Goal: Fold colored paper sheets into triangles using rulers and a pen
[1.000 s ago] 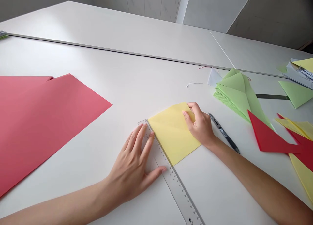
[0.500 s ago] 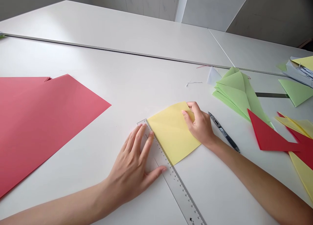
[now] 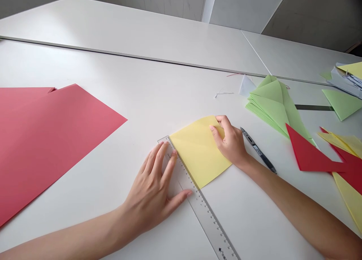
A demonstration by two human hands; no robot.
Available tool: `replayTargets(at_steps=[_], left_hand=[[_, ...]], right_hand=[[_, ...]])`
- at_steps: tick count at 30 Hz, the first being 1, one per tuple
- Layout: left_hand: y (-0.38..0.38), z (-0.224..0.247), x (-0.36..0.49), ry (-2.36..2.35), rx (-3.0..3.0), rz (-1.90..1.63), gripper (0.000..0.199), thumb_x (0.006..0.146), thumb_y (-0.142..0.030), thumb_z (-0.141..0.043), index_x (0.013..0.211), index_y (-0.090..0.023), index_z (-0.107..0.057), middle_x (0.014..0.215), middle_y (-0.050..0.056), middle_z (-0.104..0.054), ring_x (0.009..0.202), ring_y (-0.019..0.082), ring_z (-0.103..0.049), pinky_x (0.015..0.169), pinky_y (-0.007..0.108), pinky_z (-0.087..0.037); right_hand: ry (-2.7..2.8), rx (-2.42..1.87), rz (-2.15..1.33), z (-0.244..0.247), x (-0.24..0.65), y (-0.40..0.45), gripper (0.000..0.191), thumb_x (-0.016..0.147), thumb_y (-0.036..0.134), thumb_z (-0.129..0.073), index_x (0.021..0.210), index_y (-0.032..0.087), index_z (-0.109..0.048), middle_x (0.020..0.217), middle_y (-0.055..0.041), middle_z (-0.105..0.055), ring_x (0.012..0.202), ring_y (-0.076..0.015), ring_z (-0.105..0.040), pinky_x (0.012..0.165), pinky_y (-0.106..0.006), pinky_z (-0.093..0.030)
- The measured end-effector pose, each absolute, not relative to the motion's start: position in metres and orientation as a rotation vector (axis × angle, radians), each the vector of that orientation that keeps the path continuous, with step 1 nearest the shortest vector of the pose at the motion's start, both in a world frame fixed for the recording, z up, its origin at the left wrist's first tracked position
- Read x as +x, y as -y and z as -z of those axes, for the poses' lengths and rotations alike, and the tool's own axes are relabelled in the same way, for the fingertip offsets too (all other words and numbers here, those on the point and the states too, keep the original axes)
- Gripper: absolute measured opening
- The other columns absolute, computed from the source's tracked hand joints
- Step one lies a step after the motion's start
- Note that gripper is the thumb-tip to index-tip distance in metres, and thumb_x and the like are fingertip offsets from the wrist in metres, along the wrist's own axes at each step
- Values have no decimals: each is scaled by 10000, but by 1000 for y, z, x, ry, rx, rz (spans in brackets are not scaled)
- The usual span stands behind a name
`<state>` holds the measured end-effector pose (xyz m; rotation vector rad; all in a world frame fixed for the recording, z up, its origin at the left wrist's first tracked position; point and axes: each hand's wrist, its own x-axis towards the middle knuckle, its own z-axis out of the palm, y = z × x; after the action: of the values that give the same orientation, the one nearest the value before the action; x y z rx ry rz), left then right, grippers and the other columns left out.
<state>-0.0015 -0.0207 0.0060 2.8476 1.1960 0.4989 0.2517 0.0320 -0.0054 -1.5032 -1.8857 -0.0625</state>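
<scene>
A yellow paper square (image 3: 198, 150) lies on the white table with its left edge along a clear ruler (image 3: 210, 224). My left hand (image 3: 152, 188) rests on the ruler, fingers spread, fingertips near its upper end and thumb on its lower part. At the paper's upper right corner, my right hand (image 3: 230, 143) pinches the sheet between thumb and fingers, the corner slightly raised. Just right of that hand is a grey and black pen (image 3: 258, 150).
Large red sheets (image 3: 56, 139) cover the left side of the table (image 3: 135, 86). Folded green papers (image 3: 274, 105), red pieces (image 3: 311, 154) and yellow pieces (image 3: 347, 196) lie at the right. A white thread (image 3: 224, 93) is behind the yellow square.
The whole view has shifted slightly, with things sitting a little higher in the picture. Both hands keep their places on the ruler and the yellow paper.
</scene>
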Motion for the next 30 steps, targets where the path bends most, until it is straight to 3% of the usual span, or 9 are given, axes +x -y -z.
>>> replayTargets(at_steps=[30], left_hand=[[16, -5, 2, -1132, 2862, -530, 780, 900, -635, -475, 1374, -23, -378, 1422, 300, -360, 1360, 456, -318, 1046, 585, -391]], right_hand=[[1898, -1553, 27, 0, 255, -33, 77, 948, 306, -427, 949, 230, -443, 628, 48, -419, 477, -122, -387, 495, -251, -316]])
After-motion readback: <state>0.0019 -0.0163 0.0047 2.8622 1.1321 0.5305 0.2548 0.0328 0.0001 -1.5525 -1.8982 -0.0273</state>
